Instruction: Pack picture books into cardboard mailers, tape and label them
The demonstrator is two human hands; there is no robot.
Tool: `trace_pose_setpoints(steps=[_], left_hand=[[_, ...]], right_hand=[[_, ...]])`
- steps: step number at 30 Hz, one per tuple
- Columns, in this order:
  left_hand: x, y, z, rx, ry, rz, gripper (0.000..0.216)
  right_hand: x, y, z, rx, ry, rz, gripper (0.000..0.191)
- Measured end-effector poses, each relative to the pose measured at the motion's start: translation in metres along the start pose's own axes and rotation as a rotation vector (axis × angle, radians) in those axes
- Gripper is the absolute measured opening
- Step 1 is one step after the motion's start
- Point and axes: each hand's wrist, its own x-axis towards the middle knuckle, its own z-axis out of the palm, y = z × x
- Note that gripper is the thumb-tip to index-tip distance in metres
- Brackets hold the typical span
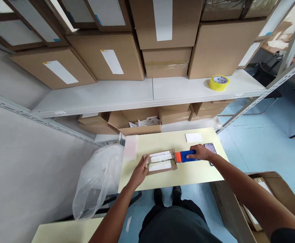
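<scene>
A small brown cardboard package (161,169) with two white labels lies on the pale yellow table (147,183), its edges looking taped. At its left end my left hand (140,171) is closed on the edge, thumb on top. My right hand (198,152) grips a flat blue object with an orange end (184,156), perhaps a small box. That orange end meets the package's right side; whether it goes inside I cannot tell. Just right of my right hand is a phone (210,147) with its screen lit, partly behind my wrist. A white card (193,137) lies farther back.
Behind the table stands a shelf (127,92) with cardboard boxes and a yellow tape roll (218,83). A clear plastic bag (97,179) bulges at the table's left. An open carton (228,206) sits at lower right.
</scene>
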Motion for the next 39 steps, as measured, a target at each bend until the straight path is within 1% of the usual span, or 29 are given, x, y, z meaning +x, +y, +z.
trace_pose_setpoints(steps=[3,5,7,9,10,12,14,18,21,26,31,35,39], left_hand=[[0.002,-0.001,-0.003,0.089,-0.004,-0.012,0.074],[0.007,0.009,-0.003,0.142,0.038,-0.038,0.069],[0.017,0.029,-0.001,0.217,0.106,-0.018,0.062],[0.03,0.054,0.006,0.295,0.151,0.048,0.057],[0.036,0.067,0.011,0.324,0.151,0.072,0.057],[0.047,0.085,0.023,0.359,0.133,0.07,0.058],[0.053,0.092,0.033,0.374,0.109,0.065,0.062],[0.053,0.084,0.044,0.372,0.102,0.111,0.065],[0.052,0.079,0.043,0.377,0.097,0.113,0.065],[0.052,0.082,0.042,0.413,0.051,0.073,0.061],[0.051,0.078,0.044,0.421,0.069,0.088,0.061],[0.05,0.075,0.044,0.425,0.063,0.089,0.062],[0.05,0.074,0.044,0.428,0.063,0.098,0.061]], right_hand=[[0.001,0.0,0.007,0.042,-0.006,0.015,0.056],[0.001,0.0,0.01,0.065,-0.01,0.019,0.055],[0.002,-0.001,0.013,0.077,-0.012,0.021,0.055],[0.003,-0.004,0.015,0.095,-0.018,0.029,0.055],[0.004,-0.005,0.016,0.106,-0.019,0.035,0.055],[0.005,-0.009,0.019,0.13,-0.015,0.045,0.055],[0.005,-0.011,0.022,0.152,-0.012,0.043,0.054],[-0.001,-0.005,0.025,0.209,-0.027,0.049,0.054],[-0.006,0.004,0.024,0.231,-0.046,0.053,0.054],[-0.008,0.011,0.027,0.247,-0.047,0.024,0.054],[-0.013,0.018,0.028,0.278,-0.045,0.024,0.055],[-0.019,0.019,0.023,0.186,-0.045,0.026,0.056],[-0.02,0.01,0.016,-0.037,-0.009,0.026,0.055]])
